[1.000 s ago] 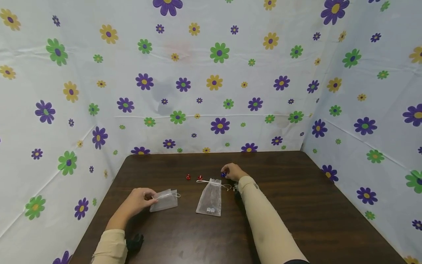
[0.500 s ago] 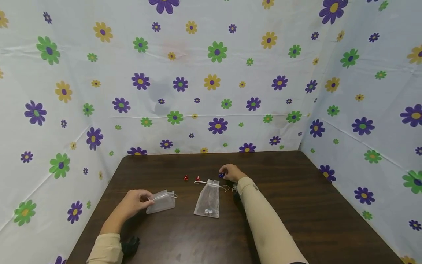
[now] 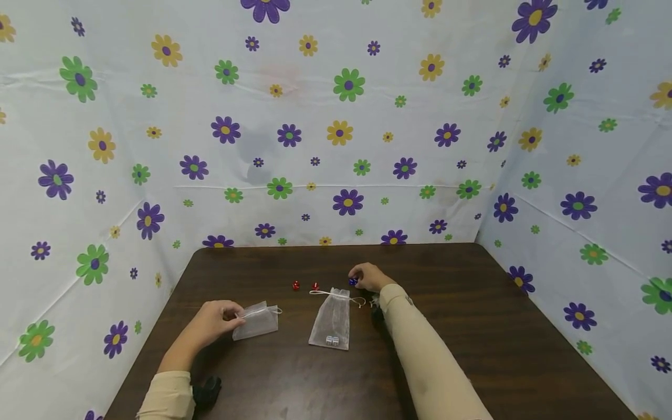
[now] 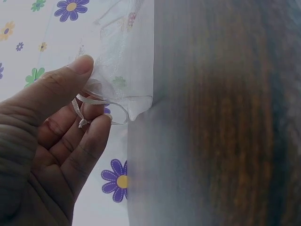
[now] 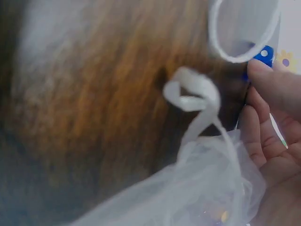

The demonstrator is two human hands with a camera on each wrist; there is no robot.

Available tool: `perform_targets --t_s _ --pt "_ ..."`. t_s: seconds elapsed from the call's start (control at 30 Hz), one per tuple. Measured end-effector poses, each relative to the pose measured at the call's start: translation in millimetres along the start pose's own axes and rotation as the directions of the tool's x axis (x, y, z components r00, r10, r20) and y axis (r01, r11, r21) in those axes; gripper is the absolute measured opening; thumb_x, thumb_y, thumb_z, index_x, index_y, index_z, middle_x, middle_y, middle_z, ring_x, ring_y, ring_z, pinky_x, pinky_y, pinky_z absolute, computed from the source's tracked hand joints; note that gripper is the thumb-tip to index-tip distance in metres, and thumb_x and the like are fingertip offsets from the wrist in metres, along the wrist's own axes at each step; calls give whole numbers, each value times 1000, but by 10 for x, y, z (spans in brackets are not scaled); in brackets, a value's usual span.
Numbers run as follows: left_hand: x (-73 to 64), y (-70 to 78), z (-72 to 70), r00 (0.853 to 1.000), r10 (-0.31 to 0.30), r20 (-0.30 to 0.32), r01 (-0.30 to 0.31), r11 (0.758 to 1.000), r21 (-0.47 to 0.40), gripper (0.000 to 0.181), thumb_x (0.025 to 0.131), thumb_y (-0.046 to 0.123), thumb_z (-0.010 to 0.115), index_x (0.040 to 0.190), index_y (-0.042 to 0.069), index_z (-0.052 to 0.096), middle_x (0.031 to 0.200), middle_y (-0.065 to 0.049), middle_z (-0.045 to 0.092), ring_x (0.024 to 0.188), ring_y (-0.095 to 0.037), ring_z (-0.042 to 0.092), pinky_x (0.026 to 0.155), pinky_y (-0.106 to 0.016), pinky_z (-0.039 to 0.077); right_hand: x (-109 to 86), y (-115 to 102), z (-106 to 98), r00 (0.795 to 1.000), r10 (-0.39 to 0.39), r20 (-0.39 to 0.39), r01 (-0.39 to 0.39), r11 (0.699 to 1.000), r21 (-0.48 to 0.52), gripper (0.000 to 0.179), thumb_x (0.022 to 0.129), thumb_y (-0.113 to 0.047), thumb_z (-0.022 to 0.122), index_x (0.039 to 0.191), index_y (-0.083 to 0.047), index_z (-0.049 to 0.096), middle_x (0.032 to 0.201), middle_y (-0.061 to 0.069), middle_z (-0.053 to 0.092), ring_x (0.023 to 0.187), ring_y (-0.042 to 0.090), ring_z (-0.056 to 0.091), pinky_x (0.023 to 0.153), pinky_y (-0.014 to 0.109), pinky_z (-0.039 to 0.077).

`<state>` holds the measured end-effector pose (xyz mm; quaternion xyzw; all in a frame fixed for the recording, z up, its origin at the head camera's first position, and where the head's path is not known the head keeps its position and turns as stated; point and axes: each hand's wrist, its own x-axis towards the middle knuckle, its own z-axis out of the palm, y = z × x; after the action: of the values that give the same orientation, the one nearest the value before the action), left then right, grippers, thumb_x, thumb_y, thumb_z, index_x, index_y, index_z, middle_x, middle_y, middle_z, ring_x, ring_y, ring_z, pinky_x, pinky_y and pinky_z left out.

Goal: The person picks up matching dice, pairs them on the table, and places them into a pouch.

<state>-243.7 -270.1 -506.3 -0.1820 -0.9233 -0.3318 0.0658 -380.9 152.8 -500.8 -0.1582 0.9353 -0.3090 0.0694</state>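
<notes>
On the dark wood-grain table [image 3: 294, 379], my head camera gives me two sheer mesh pouches: a flat bag [image 3: 331, 318] with two white dice [image 3: 329, 340] inside, and a folded bag [image 3: 257, 324]. Two red dice [image 3: 296, 285] sit near the flat bag's corded mouth. Through the left wrist view I see the left hand [image 4: 51, 148] pinching the folded bag, thumb against bent fingers, a knotted ribbon [image 4: 83, 123] dangling. From the right wrist, the right hand [image 5: 277, 165], nearly closed, pinches a white-dotted blue die [image 5: 267, 53].

A held sheer pouch [image 3: 257, 324] is left of a pinched blue die [image 5: 267, 56].
</notes>
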Motion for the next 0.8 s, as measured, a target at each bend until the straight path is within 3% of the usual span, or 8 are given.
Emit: perform_targets --t_s 0.23,0.4,0.7,0.8 --pt "39 -14 17 999 32 -1 -32 999 11 11 85 9 82 86 14 73 81 6 65 72 -9 56 63 -25 51 66 32 45 1000 -15 -22 14 998 -55 25 82 -2 84 105 -4 75 101 9 72 94 23 65 86 39 54" --pt "41 3 18 999 32 9 -32 999 -6 11 85 9 82 86 14 73 80 7 63 71 -8 55 62 -25 50 57 24 90 998 -55 -44 51 995 -85 22 82 -4 84 103 -6 77 107 9 73 103 27 64 94 44 51" --pt "30 -1 12 1000 17 9 -17 1000 -4 11 85 9 82 86 15 73 80 6 64 72 -9 55 62 -25 51 87 16 139 995 -63 -75 60 997 -52 14 85 -2 81 97 -9 78 103 5 74 94 21 62 87 40 51" --pt "29 -3 20 1000 23 7 -23 1000 -8 11 85 9 82 86 14 73 81 6 64 72 -9 56 62 -25 51 73 35 134 992 -99 -82 95 994 -54 13 85 -2 81 95 -9 78 100 4 74 90 19 62 85 40 51"
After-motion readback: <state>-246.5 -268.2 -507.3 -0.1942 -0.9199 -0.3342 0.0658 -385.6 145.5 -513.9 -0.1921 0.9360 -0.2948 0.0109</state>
